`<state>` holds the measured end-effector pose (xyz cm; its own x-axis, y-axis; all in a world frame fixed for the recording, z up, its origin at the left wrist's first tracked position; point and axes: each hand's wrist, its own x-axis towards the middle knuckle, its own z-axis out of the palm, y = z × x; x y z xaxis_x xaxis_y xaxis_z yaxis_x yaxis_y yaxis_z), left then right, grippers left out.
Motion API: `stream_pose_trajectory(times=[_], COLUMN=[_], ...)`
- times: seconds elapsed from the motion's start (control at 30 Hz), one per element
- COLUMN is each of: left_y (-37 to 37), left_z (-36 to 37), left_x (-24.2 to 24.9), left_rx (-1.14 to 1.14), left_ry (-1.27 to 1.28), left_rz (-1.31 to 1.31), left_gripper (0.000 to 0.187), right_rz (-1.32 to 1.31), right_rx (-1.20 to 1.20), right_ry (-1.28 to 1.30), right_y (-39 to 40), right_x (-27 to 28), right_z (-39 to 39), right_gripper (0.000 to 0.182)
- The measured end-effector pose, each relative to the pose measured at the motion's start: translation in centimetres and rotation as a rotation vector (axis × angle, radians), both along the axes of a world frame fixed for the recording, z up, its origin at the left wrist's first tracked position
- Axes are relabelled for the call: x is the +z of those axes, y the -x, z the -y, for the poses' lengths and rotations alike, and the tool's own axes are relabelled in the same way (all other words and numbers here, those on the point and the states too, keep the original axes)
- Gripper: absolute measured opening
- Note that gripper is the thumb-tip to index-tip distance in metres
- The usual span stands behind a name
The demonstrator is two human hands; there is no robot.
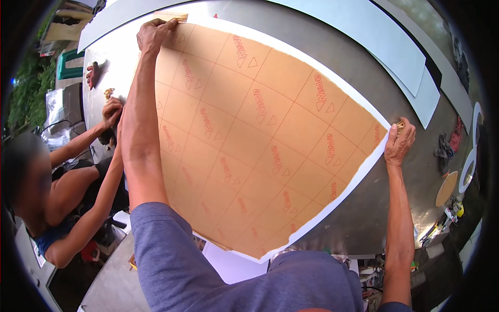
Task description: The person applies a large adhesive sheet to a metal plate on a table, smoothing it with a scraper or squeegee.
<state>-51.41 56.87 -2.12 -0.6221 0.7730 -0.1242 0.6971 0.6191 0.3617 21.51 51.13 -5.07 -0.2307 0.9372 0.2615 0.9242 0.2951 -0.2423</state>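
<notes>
A large white-edged sheet lies before me, its face covered with brown paper printed with red lines and lettering. My left hand is closed at the far left corner, with a crumpled piece of brown paper in its fingers. At the right corner, my right hand is closed around another crumpled brown piece, thumb right at the sheet's white edge. The sheet's near corner comes close to my body, and my left arm covers part of its left side.
At the left, another person's hand is by the sheet's left edge. Pale panels lie along the far side of the metal table. Dark red gloves rest at the far left, and tools lie at the right.
</notes>
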Motion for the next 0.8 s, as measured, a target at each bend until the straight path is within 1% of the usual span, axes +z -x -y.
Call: stream_pose_trajectory(times=[0.07,0.17,0.3,0.33,0.43,0.53,0.63,0.67,0.73,0.8], left_y=[0.7,2.3,3.8,3.9,5.0,4.9,5.8,6.7,9.9,10.7], left_z=[-0.1,0.1,0.7,0.8,0.5,-0.1,-0.7,-0.9,-0.4,0.1], left_x=[0.0,-0.2,-1.2,-1.2,-1.1,-0.4,-0.8,-1.4,-2.7,-3.0], left_rx=[0.018,0.062,0.182,0.188,0.244,0.418,0.705,0.729,0.634,0.509], left_ry=[-0.009,-0.021,-0.116,-0.171,-0.249,-0.364,-0.637,-0.722,-0.681,-0.661], left_rz=[0.014,-0.032,-0.01,0.019,0.098,0.249,0.589,0.69,0.948,1.159], left_gripper=[0.05,0.05,0.05,0.044,0.035,0.028,0.023,0.021,0.018,0.014], right_rz=[-0.01,-0.012,-0.015,-0.012,-0.028,-0.006,0.001,0.003,0.006,0.006], right_rx=[0.006,-0.005,-0.009,-0.009,-0.009,-0.007,-0.009,-0.009,-0.012,-0.016], right_ry=[-0.003,0.008,0.031,0.035,0.042,0.029,0.035,0.036,0.033,0.035], right_y=[0.2,0.0,0.0,0.0,0.1,0.2,0.2,0.2,0.2,0.3], right_x=[-0.1,0.0,0.0,0.1,0.1,0.2,0.3,0.3,0.3,0.3], right_z=[0.0,0.0,0.0,0.0,0.0,0.0,0.0,0.0,-0.1,0.0], right_gripper=[0.037,0.037,0.037,0.038,0.038,0.038,0.038,0.038,0.039,0.039])
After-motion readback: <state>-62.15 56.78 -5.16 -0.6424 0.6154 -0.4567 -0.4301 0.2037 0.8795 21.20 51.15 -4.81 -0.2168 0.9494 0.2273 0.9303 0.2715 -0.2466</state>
